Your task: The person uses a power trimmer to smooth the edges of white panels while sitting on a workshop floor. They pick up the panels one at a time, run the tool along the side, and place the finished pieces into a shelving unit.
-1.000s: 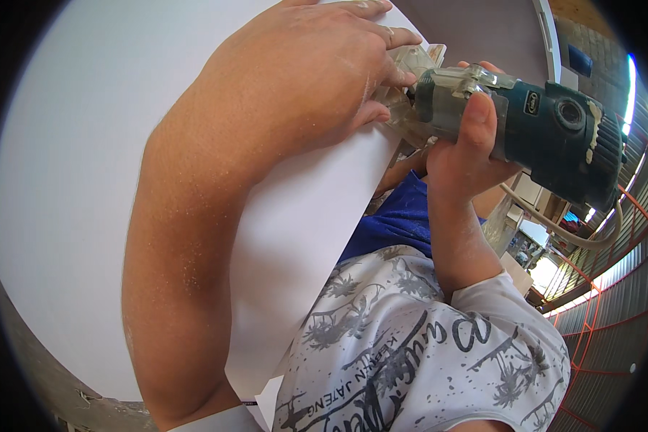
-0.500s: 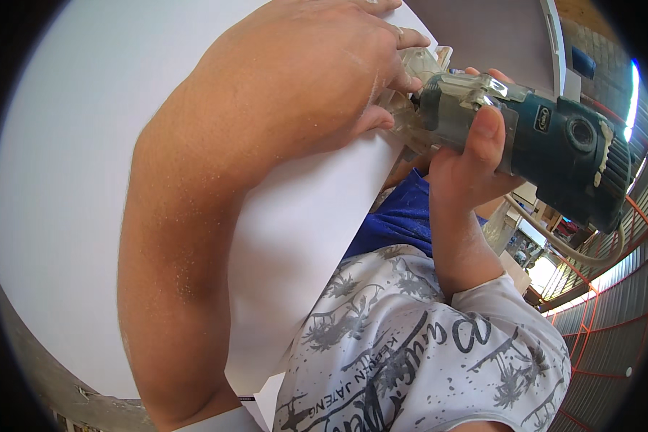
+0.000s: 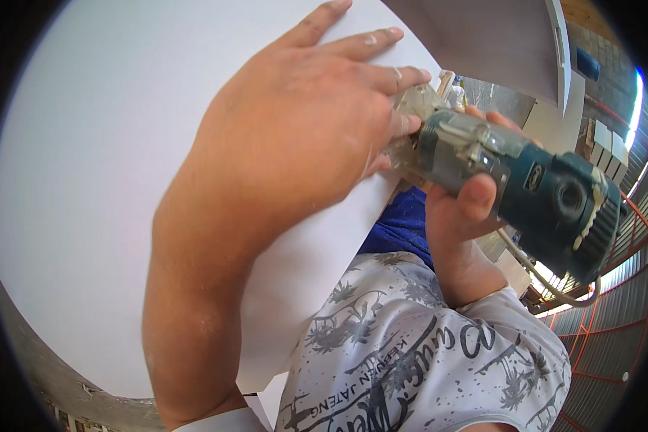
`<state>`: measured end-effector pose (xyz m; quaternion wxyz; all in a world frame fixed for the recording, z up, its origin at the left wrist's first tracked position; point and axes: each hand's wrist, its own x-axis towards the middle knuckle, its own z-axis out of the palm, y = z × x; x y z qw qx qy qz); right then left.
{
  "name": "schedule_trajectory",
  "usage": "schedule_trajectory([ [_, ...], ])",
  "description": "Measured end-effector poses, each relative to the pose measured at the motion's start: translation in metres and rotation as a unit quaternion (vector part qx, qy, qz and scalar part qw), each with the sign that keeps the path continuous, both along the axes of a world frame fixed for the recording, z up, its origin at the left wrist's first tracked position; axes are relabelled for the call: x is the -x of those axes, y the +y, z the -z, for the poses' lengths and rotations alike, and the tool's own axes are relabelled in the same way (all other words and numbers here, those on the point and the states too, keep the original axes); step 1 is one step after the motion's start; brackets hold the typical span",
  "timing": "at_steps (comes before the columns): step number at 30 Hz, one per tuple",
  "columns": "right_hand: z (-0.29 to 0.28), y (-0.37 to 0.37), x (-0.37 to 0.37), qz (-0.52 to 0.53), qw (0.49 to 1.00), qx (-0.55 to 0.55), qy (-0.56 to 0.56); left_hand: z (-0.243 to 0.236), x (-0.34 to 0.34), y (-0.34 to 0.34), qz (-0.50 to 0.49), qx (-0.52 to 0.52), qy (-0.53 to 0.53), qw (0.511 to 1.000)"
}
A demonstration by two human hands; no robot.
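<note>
Holding router (image 3: 522,173), right hand (image 3: 457,209) apparently clears panel edge (image 3: 362,235).

Power tool (image 3: 543,191): dark teal cylindrical body, ribbed at the motor end.
Residue (image 3: 596,200): cream-coloured streak along the ribbed end.
Clamp (image 3: 474,150): metallic, on the smoky clear collar.
Base (image 3: 419,99): clear plastic, scuffed, partly covered, at the panel's edge.
Tool pose: lying over sideways, motor end pointing right and slightly down.
Cord (image 3: 543,284): pale, looping beneath the motor end.
Panel (image 3: 86,216): large, white, smooth, flat; right edge runs diagonally.
</note>
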<state>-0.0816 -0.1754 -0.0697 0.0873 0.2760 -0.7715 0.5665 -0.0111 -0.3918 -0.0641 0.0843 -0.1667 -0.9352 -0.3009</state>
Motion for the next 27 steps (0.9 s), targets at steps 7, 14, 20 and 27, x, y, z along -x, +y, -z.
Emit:
schedule_trajectory([
  [7, -0.042, 0.030, -0.001, -0.110, 0.992, 0.049, -0.032, -0.035, 0.005, 0.014, -0.050, -0.138, -0.085, 0.986],
  [14, -0.019, 0.021, 0.016, -0.204, 0.965, 0.156, 0.046, -0.029, 0.011, 0.018, -0.071, -0.135, -0.093, 0.984],
  [20, -0.028, 0.029, 0.010, -0.201, 0.971, 0.129, 0.005, -0.031, 0.013, 0.021, -0.102, -0.150, -0.102, 0.978],
  [27, -0.046, 0.038, 0.001, -0.179, 0.979, 0.067, -0.067, -0.044, 0.018, 0.023, -0.127, -0.170, -0.184, 0.960],
])
